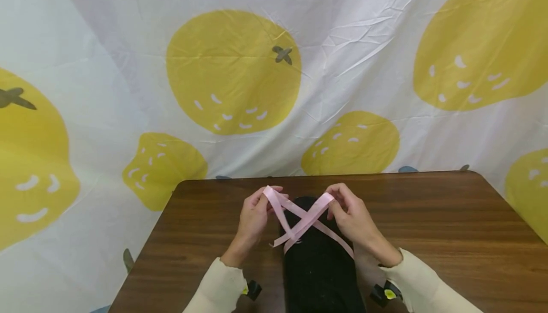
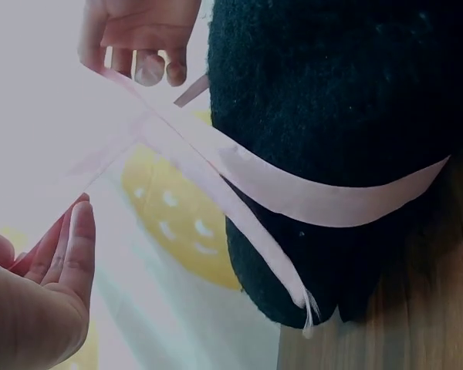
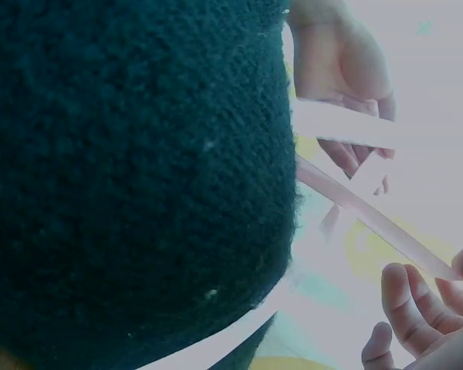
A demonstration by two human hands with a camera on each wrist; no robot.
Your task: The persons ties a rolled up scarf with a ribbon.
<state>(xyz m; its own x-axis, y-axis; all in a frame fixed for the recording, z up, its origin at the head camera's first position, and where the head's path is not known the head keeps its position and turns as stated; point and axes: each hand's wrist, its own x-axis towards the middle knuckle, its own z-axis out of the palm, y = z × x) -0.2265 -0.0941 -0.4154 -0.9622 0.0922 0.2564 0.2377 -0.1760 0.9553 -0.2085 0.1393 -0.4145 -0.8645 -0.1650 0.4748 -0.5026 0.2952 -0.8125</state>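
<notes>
A pink satin ribbon (image 1: 318, 210) goes round a fuzzy black form (image 1: 321, 279) lying lengthwise before me. Above its far end, two folded stretches of the ribbon cross in an X. My left hand (image 1: 252, 215) pinches the fold at the upper left between thumb and fingers. On the other side, my right hand (image 1: 355, 215) pinches the upper right fold. One frayed ribbon end (image 2: 305, 301) hangs loose against the black form in the left wrist view. The band (image 2: 332, 202) passing round the form lies flat on it.
Everything is on a dark brown wood-grain table (image 1: 441, 218) with rounded far corners. Behind its far edge hangs a white cloth (image 1: 342, 32) printed with yellow fruit. A small black wrist device (image 1: 252, 290) shows below the left cuff, another (image 1: 385, 294) below the right.
</notes>
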